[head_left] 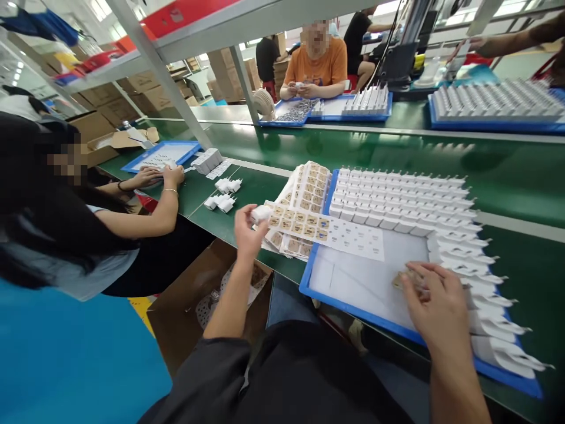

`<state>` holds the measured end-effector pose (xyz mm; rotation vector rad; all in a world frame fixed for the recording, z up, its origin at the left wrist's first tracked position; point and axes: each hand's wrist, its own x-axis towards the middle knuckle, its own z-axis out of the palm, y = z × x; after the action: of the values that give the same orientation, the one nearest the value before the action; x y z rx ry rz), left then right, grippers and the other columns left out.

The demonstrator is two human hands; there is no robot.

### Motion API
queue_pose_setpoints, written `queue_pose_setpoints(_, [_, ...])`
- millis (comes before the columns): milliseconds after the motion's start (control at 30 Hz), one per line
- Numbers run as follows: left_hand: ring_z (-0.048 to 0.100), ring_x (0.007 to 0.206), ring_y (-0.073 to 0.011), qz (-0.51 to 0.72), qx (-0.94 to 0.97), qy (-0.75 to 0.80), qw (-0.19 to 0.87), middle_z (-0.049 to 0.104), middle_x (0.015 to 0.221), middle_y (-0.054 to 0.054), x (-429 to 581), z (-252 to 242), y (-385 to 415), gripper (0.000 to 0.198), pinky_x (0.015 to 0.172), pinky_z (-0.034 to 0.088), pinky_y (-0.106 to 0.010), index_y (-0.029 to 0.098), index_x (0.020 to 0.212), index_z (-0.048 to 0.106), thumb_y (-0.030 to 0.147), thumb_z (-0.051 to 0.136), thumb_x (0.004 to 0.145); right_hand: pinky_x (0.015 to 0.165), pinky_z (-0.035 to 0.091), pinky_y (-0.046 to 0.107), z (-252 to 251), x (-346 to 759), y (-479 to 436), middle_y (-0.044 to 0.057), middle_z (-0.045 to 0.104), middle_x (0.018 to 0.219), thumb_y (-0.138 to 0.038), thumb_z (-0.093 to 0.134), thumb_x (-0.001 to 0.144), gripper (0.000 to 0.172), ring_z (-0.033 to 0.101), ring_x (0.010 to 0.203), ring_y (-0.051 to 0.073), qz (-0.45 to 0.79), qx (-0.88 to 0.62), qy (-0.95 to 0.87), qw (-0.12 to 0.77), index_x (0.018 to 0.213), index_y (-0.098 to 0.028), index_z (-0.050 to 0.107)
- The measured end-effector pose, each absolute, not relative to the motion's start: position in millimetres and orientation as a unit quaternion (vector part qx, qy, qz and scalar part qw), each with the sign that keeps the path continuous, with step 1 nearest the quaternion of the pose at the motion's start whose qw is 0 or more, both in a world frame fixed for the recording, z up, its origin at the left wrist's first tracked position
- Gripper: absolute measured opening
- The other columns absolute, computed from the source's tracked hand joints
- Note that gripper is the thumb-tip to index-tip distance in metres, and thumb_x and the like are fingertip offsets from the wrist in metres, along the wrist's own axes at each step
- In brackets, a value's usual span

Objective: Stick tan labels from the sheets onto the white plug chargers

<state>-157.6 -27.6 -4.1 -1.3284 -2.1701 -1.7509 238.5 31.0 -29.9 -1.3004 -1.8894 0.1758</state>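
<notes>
My left hand (pixel 249 231) is closed around a white plug adapter (pixel 260 214), at the left end of a sticker sheet (pixel 304 225). That sheet has tan stickers on its left part and bare white backing on its right part, which reaches over the edge of a blue-rimmed tray (pixel 325 297). Over the tray, my right hand (pixel 435 297) has its fingers curled around a small tan piece (pixel 399 280), which looks like a sticker but is blurred. Rows of white plug adapters (pixel 397 203) stand along the tray's far and right sides, pins outward.
More sticker sheets (pixel 311 182) lie under the one at my left hand. Loose adapters (pixel 223 202) sit on the green bench to the left. A co-worker's hands (pixel 163 175) work beside another tray (pixel 188 148). Below the bench edge is an open cardboard box (pixel 176 318).
</notes>
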Motion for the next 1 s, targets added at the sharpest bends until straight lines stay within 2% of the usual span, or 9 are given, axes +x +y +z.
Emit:
queue_pose_setpoints(133, [0.060, 0.109, -0.0280, -0.431, -0.354, -0.823, 0.108, 0.067, 0.110, -0.011, -244, -23, -35, 0.038, 0.101, 0.049, -0.047, 0.016, 0.110, 0.064, 0.034, 0.074, 0.077, 0.063, 0.057, 0.035, -23, 235, 25, 0.014, 0.063, 0.121, -0.041, 0.057, 0.094, 0.028, 0.064, 0.078, 0.020, 0.093, -0.516, -0.743, 0.416, 0.106, -0.021, 0.072])
queue_pose_setpoints(233, [0.055, 0.109, -0.0362, -0.380, -0.326, -0.858, 0.111, 0.065, 0.094, -0.008, -277, -39, -37, 0.039, 0.101, 0.043, -0.064, 0.017, 0.099, 0.064, 0.040, 0.080, 0.071, 0.063, 0.055, 0.033, -13, 235, 17, 0.011, 0.069, 0.112, -0.034, 0.056, 0.096, 0.022, 0.060, 0.069, 0.017, 0.077, -0.518, -0.724, 0.448, 0.103, -0.021, 0.072])
queue_pose_setpoints(300, [0.049, 0.116, -0.0427, -0.383, -0.322, -0.859, 0.107, 0.062, 0.094, -0.008, -288, -45, -37, 0.039, 0.100, 0.036, -0.074, 0.018, 0.092, 0.063, 0.043, 0.082, 0.068, 0.063, 0.054, 0.033, -6, 238, 12, 0.010, 0.070, 0.106, -0.030, 0.055, 0.096, 0.020, 0.058, 0.064, 0.015, 0.065, -0.531, -0.706, 0.465, 0.104, -0.021, 0.071])
queue_pose_setpoints(400, [0.040, 0.124, -0.0487, -0.394, -0.324, -0.851, 0.122, 0.058, 0.106, -0.008, -293, -49, -36, 0.037, 0.101, 0.028, -0.080, 0.020, 0.091, 0.062, 0.043, 0.081, 0.069, 0.065, 0.054, 0.033, 1, 246, 6, 0.009, 0.071, 0.100, -0.028, 0.054, 0.096, 0.020, 0.059, 0.067, 0.016, 0.063, -0.551, -0.684, 0.474, 0.105, -0.020, 0.070])
queue_pose_setpoints(500, [0.040, 0.126, -0.0486, -0.411, -0.329, -0.834, 0.166, 0.057, 0.119, -0.008, -280, -43, -30, 0.041, 0.102, 0.031, -0.077, 0.021, 0.103, 0.062, 0.039, 0.080, 0.071, 0.063, 0.054, 0.032, 1, 250, 7, 0.009, 0.071, 0.101, -0.029, 0.053, 0.097, 0.020, 0.061, 0.067, 0.017, 0.103, -0.548, -0.701, 0.445, 0.106, -0.020, 0.069])
queue_pose_setpoints(633, [0.055, 0.113, -0.0356, -0.413, -0.449, -0.765, 0.208, 0.065, 0.116, -0.010, -224, -17, -14, 0.034, 0.106, 0.037, -0.061, 0.017, 0.113, 0.062, 0.038, 0.066, 0.086, 0.078, 0.056, 0.040, -2, 226, 17, 0.009, 0.072, 0.105, -0.026, 0.054, 0.096, 0.020, 0.067, 0.089, 0.024, 0.119, -0.486, -0.785, 0.366, 0.110, -0.021, 0.067])
queue_pose_setpoints(733, [0.061, 0.106, -0.0313, -0.398, -0.576, -0.699, 0.148, 0.069, 0.111, -0.012, -165, 3, 2, 0.028, 0.100, 0.045, -0.051, 0.017, 0.110, 0.065, 0.035, 0.059, 0.090, 0.090, 0.052, 0.044, 1, 186, 27, 0.012, 0.070, 0.119, -0.021, 0.056, 0.095, 0.027, 0.062, 0.109, 0.030, 0.084, -0.444, -0.852, 0.265, 0.120, -0.019, 0.064])
queue_pose_setpoints(833, [0.063, 0.109, -0.0297, -0.360, -0.678, -0.638, 0.064, 0.073, 0.111, -0.009, -121, 10, 14, 0.022, 0.101, 0.046, -0.048, 0.021, 0.108, 0.067, 0.030, 0.057, 0.090, 0.086, 0.051, 0.043, 6, 145, 36, 0.016, 0.064, 0.134, -0.016, 0.056, 0.093, 0.036, 0.057, 0.116, 0.032, 0.033, -0.422, -0.896, 0.133, 0.130, -0.016, 0.059])
queue_pose_setpoints(1000, [0.061, 0.122, -0.0281, -0.302, -0.739, -0.602, -0.031, 0.071, 0.124, -0.007, -98, -2, 20, 0.025, 0.108, 0.045, -0.047, 0.023, 0.113, 0.068, 0.026, 0.054, 0.092, 0.076, 0.045, 0.036, 7, 117, 43, 0.015, 0.073, 0.108, -0.005, 0.046, 0.095, 0.027, 0.062, 0.102, 0.028, 0.009, -0.395, -0.918, 0.041, 0.107, -0.014, 0.069])
